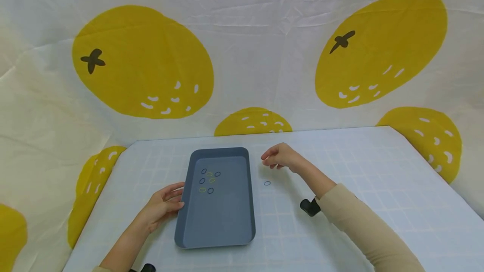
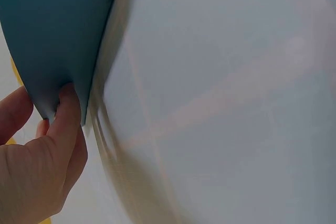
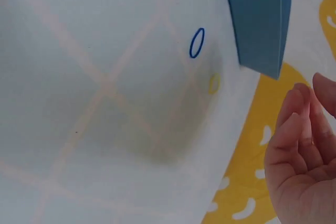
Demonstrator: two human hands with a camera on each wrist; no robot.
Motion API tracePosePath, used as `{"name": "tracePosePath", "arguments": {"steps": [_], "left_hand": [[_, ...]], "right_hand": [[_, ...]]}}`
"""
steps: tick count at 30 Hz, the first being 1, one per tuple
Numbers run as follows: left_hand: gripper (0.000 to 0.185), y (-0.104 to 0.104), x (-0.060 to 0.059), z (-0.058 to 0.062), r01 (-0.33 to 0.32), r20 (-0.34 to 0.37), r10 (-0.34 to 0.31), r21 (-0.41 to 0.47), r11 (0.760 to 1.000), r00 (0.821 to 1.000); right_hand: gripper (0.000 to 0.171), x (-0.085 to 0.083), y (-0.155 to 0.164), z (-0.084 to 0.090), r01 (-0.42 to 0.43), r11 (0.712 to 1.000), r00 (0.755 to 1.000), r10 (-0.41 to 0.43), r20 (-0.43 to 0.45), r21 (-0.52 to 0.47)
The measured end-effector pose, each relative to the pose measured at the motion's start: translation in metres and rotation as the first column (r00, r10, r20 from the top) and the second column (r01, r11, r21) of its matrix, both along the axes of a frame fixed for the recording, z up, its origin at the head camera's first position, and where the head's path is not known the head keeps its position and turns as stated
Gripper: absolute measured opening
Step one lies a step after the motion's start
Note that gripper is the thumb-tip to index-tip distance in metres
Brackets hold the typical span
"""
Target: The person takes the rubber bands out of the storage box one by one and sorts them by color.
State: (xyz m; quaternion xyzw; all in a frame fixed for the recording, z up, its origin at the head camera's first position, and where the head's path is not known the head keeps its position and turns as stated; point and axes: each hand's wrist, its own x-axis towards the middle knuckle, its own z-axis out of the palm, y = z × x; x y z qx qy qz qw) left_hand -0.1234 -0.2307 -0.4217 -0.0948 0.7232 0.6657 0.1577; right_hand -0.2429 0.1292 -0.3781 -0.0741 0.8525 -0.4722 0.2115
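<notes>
A grey-blue rectangular tray (image 1: pixel 215 226) lies on the table with several thin loops like small rubber bands, dark blue and yellow, in its far half. My left hand (image 1: pixel 163 205) grips the tray's left side, thumb at the rim; in the left wrist view its fingers press the outer wall. To the right of the tray, my right hand (image 1: pixel 282 157) hovers above the table. Its fingers are loosely bent, and nothing shows between them. A blue rubber band (image 1: pixel 267 183) lies on the table nearby. The right wrist view also shows a yellow rubber band (image 3: pixel 214 83) beside it.
The table (image 1: pixel 378 205) has a pale checked cover. Behind and beside it hangs a white cloth (image 1: pixel 264 66) printed with large yellow fruit shapes. A black wrist device (image 1: pixel 311 207) is by the right sleeve, another (image 1: pixel 148 268) near the left forearm.
</notes>
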Motion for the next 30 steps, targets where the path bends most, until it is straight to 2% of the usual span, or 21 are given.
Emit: {"name": "tracePosePath", "arguments": {"steps": [11,20,30], "left_hand": [[0.068,-0.002,0.000,-0.002,0.004,-0.008,-0.004,-0.001,1.000,1.000],[0.067,-0.002,-0.001,-0.003,0.002,-0.003,-0.002,0.013,1.000,1.000],[0.068,-0.002,0.000,-0.004,0.016,-0.010,-0.015,0.018,1.000,1.000]], "right_hand": [[0.027,-0.008,-0.021,0.015,-0.024,0.999,0.999,0.023,-0.022,-0.040],[0.023,-0.008,-0.042,0.025,-0.030,0.997,0.999,0.028,-0.028,-0.066],[0.024,-0.011,-0.066,0.023,-0.041,0.993,0.999,0.040,-0.013,-0.107]]}}
